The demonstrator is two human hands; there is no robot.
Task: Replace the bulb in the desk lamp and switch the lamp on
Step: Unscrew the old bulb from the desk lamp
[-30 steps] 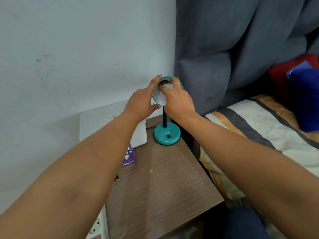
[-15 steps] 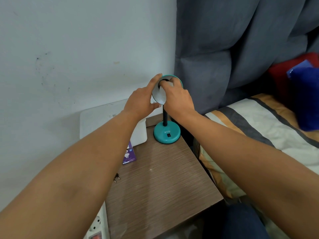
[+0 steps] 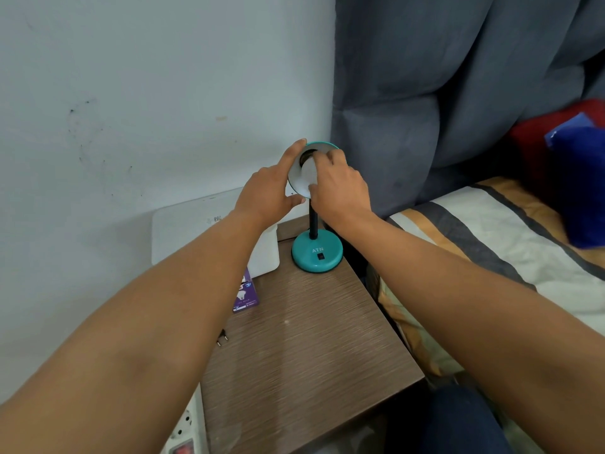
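Observation:
A teal desk lamp stands at the far end of a brown bedside table [image 3: 304, 348], its round base [image 3: 317, 253] carrying a small black switch [image 3: 320, 256]. The shade [image 3: 299, 176] faces me, white inside with a teal rim. My left hand [image 3: 268, 191] grips the shade's left edge, forefinger along the top and thumb under it. My right hand [image 3: 340, 188] is closed on the white bulb [image 3: 309, 173] inside the shade; the socket shows dark behind it. A purple bulb box [image 3: 245, 294] lies flat on the table's left side.
A white box [image 3: 183, 231] leans on the wall behind the table, with a white bottle [image 3: 266, 253] beside it. A two-pin plug [image 3: 222, 337] lies at the table's left edge above a white power strip [image 3: 185, 430]. A bed [image 3: 491, 257] with a grey headboard lies to the right.
My right hand has turned a little on the bulb inside the shade. My left hand keeps its hold on the shade. The lamp stays in place.

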